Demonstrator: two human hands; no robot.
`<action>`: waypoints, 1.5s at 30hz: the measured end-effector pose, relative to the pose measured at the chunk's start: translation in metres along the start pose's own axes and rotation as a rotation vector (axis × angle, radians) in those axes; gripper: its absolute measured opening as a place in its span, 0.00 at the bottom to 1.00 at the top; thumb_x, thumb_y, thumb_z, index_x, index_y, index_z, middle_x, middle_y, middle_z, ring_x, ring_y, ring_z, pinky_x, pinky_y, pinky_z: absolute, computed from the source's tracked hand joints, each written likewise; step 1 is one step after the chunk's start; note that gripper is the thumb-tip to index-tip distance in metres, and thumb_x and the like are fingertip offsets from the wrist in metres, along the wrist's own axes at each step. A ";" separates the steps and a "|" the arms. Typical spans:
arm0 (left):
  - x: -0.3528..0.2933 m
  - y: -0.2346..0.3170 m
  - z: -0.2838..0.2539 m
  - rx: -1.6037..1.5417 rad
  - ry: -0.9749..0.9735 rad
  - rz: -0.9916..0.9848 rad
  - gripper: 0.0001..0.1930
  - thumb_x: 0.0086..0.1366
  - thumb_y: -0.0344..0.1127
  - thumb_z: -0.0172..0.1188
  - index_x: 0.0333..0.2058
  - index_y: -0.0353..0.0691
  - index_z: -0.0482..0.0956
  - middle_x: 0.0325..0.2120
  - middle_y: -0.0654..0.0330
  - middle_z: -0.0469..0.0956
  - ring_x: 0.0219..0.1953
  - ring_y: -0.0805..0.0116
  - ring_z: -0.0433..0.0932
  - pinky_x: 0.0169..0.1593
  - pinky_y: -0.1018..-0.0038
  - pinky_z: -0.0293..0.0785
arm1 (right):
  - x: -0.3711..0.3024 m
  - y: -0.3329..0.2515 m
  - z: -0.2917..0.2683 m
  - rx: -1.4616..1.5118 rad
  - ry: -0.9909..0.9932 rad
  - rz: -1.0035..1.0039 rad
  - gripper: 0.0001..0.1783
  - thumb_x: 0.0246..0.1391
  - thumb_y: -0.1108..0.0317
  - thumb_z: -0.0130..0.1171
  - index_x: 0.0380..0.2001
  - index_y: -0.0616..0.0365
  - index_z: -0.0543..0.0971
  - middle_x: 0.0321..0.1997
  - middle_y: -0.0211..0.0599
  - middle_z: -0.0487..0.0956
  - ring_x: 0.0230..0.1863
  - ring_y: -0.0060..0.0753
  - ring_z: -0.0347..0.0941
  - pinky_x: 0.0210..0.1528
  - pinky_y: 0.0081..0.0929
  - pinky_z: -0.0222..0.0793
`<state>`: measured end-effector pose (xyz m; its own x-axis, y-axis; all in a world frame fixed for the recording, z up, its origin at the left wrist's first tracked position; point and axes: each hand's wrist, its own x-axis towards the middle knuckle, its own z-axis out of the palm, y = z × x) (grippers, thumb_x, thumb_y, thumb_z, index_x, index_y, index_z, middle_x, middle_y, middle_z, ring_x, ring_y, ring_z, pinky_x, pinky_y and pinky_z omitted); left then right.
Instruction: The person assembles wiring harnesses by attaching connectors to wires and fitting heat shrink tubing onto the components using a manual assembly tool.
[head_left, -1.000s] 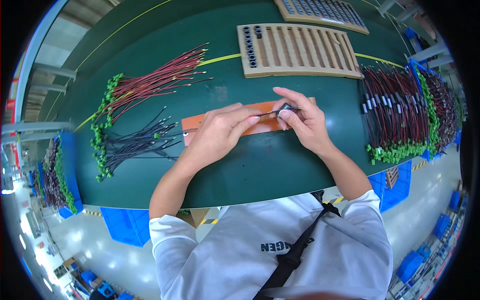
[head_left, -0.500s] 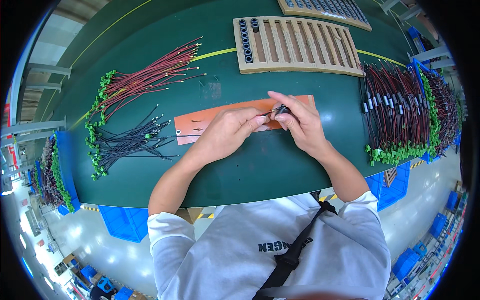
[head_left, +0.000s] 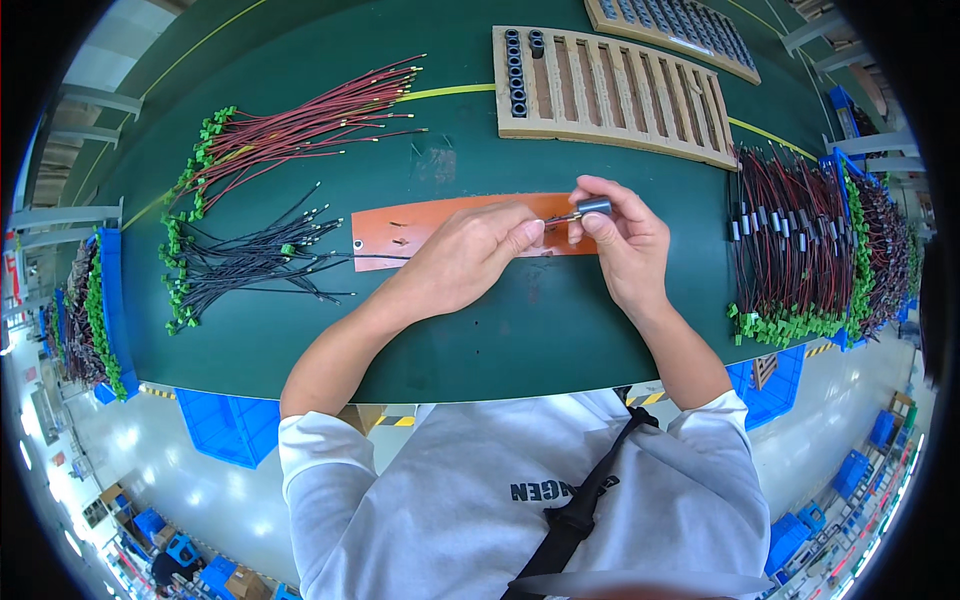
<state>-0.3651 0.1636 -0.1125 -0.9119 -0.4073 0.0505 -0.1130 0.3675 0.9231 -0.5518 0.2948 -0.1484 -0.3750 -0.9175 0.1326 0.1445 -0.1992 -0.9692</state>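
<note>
Over an orange strip-shaped board (head_left: 376, 228), my left hand (head_left: 462, 252) pinches a black wire (head_left: 378, 256) close to its end. That wire trails left from under the hand towards a bundle of black wires (head_left: 265, 262) with green connectors. Thumb and fingers of my right hand (head_left: 632, 245) are closed on a dark grey cylinder (head_left: 596, 206), which looks like a ferrite core. The wire end reaches the cylinder's left end; whether it passes inside cannot be made out. My two hands are slightly apart.
Red wires (head_left: 315, 125) with green connectors lie at the far left. A cardboard slotted tray (head_left: 625, 95) holds several dark cylinders, with a second tray (head_left: 680, 35) behind. Finished-looking red-and-black wire assemblies (head_left: 795, 235) are piled at the right. Blue bins (head_left: 230, 425) stand below the table edge.
My right hand has shifted slightly right, away from my left fingers, and the cylinder now shows plainly in its grip. The whole view has also shifted a little.
</note>
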 end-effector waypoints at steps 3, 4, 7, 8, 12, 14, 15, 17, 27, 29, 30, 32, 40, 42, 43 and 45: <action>0.002 0.009 -0.005 0.010 -0.009 -0.094 0.20 0.80 0.44 0.47 0.38 0.30 0.75 0.29 0.43 0.78 0.37 0.41 0.79 0.43 0.56 0.74 | 0.001 0.003 -0.005 0.096 0.016 -0.013 0.19 0.65 0.80 0.60 0.59 0.66 0.78 0.52 0.42 0.80 0.42 0.26 0.79 0.48 0.24 0.79; 0.002 0.009 -0.006 0.019 -0.029 -0.121 0.20 0.80 0.43 0.48 0.38 0.30 0.76 0.29 0.43 0.78 0.36 0.42 0.79 0.43 0.57 0.74 | 0.001 0.003 -0.005 0.108 0.004 -0.018 0.19 0.65 0.80 0.60 0.59 0.66 0.78 0.51 0.42 0.80 0.42 0.26 0.79 0.48 0.24 0.79; 0.001 0.008 -0.005 -0.007 -0.039 -0.134 0.19 0.80 0.43 0.50 0.37 0.30 0.76 0.29 0.43 0.79 0.34 0.43 0.78 0.41 0.58 0.74 | 0.000 0.003 -0.002 0.112 -0.024 -0.017 0.19 0.65 0.80 0.60 0.58 0.66 0.78 0.51 0.41 0.80 0.41 0.26 0.79 0.47 0.24 0.79; 0.001 0.008 -0.004 -0.043 -0.031 -0.119 0.19 0.79 0.43 0.50 0.36 0.30 0.76 0.29 0.43 0.79 0.34 0.44 0.78 0.40 0.59 0.74 | 0.000 0.003 -0.001 0.103 -0.040 -0.014 0.19 0.65 0.80 0.60 0.58 0.66 0.78 0.52 0.41 0.80 0.41 0.26 0.79 0.47 0.24 0.79; 0.001 0.001 0.003 -0.085 -0.005 -0.065 0.17 0.78 0.40 0.53 0.35 0.30 0.77 0.30 0.46 0.81 0.33 0.48 0.80 0.40 0.60 0.74 | -0.002 0.003 0.006 0.032 -0.119 0.015 0.23 0.65 0.80 0.60 0.62 0.65 0.75 0.53 0.40 0.79 0.43 0.26 0.78 0.46 0.24 0.78; 0.002 0.004 0.004 -0.107 0.016 -0.068 0.10 0.75 0.35 0.58 0.44 0.33 0.75 0.28 0.53 0.82 0.29 0.61 0.79 0.37 0.66 0.74 | -0.004 0.001 0.009 0.166 -0.148 0.105 0.29 0.65 0.79 0.60 0.68 0.62 0.69 0.54 0.40 0.78 0.44 0.26 0.78 0.45 0.23 0.78; 0.002 0.004 0.005 -0.107 0.014 -0.069 0.10 0.75 0.35 0.58 0.44 0.33 0.75 0.28 0.53 0.82 0.29 0.61 0.79 0.37 0.66 0.74 | -0.004 0.005 0.009 0.226 -0.178 0.120 0.31 0.68 0.74 0.59 0.71 0.60 0.64 0.52 0.41 0.78 0.44 0.25 0.77 0.46 0.24 0.78; 0.003 0.004 0.008 -0.414 0.031 -0.223 0.18 0.72 0.29 0.62 0.57 0.37 0.68 0.27 0.59 0.83 0.27 0.74 0.75 0.35 0.73 0.72 | -0.007 0.002 0.012 0.339 -0.169 0.182 0.30 0.70 0.71 0.58 0.71 0.60 0.64 0.50 0.41 0.79 0.43 0.26 0.78 0.47 0.26 0.78; 0.001 0.019 -0.010 -0.254 -0.057 -0.254 0.16 0.73 0.34 0.61 0.55 0.36 0.72 0.27 0.57 0.81 0.31 0.70 0.78 0.40 0.70 0.75 | 0.009 -0.003 -0.011 0.386 0.010 0.034 0.10 0.72 0.67 0.56 0.52 0.60 0.75 0.43 0.42 0.80 0.38 0.29 0.76 0.42 0.28 0.76; -0.009 0.012 -0.027 -0.089 -0.082 -0.256 0.13 0.73 0.35 0.59 0.51 0.34 0.76 0.27 0.57 0.81 0.30 0.68 0.79 0.40 0.70 0.75 | 0.021 -0.012 -0.035 0.375 0.089 -0.034 0.13 0.71 0.68 0.58 0.54 0.60 0.73 0.41 0.44 0.81 0.34 0.27 0.75 0.37 0.26 0.74; -0.014 0.008 -0.035 0.076 -0.102 -0.257 0.12 0.74 0.36 0.58 0.47 0.33 0.79 0.26 0.56 0.81 0.30 0.66 0.79 0.40 0.70 0.75 | 0.025 -0.013 -0.048 0.379 0.105 -0.056 0.15 0.70 0.69 0.58 0.56 0.60 0.73 0.42 0.46 0.81 0.33 0.27 0.74 0.36 0.24 0.73; -0.024 0.004 -0.038 0.094 -0.047 -0.220 0.13 0.76 0.38 0.55 0.41 0.33 0.83 0.25 0.56 0.80 0.29 0.64 0.79 0.38 0.68 0.75 | 0.029 -0.017 -0.060 0.422 0.101 -0.046 0.17 0.70 0.68 0.60 0.58 0.60 0.72 0.44 0.48 0.82 0.32 0.26 0.74 0.35 0.23 0.72; -0.023 0.015 -0.018 0.006 -0.078 -0.166 0.13 0.75 0.37 0.56 0.35 0.34 0.80 0.20 0.59 0.77 0.25 0.64 0.77 0.32 0.65 0.72 | -0.001 -0.006 0.016 0.192 -0.225 0.293 0.12 0.70 0.68 0.59 0.52 0.61 0.75 0.48 0.47 0.84 0.35 0.25 0.78 0.39 0.26 0.78; -0.028 0.012 -0.017 0.019 -0.118 -0.202 0.11 0.75 0.37 0.57 0.39 0.34 0.82 0.21 0.58 0.79 0.25 0.64 0.78 0.32 0.66 0.73 | -0.002 0.000 0.026 0.212 -0.258 0.302 0.11 0.72 0.65 0.57 0.50 0.60 0.74 0.44 0.44 0.81 0.36 0.27 0.74 0.42 0.25 0.74; -0.033 0.011 -0.018 -0.004 -0.045 -0.175 0.11 0.74 0.37 0.58 0.40 0.35 0.83 0.22 0.57 0.80 0.25 0.62 0.78 0.33 0.65 0.73 | 0.000 -0.001 0.024 0.212 -0.259 0.303 0.11 0.72 0.65 0.57 0.50 0.60 0.74 0.44 0.44 0.81 0.36 0.27 0.74 0.42 0.25 0.74; -0.042 0.006 -0.028 -0.025 0.032 -0.150 0.11 0.73 0.37 0.60 0.40 0.35 0.85 0.23 0.56 0.81 0.26 0.61 0.79 0.34 0.65 0.74 | 0.005 -0.007 0.014 0.249 -0.165 0.137 0.06 0.72 0.71 0.53 0.47 0.60 0.75 0.45 0.42 0.83 0.37 0.24 0.77 0.46 0.26 0.78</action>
<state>-0.3163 0.1596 -0.0989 -0.8726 -0.4824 -0.0769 -0.2365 0.2795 0.9306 -0.5416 0.2870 -0.1384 -0.1861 -0.9809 0.0563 0.4107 -0.1297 -0.9025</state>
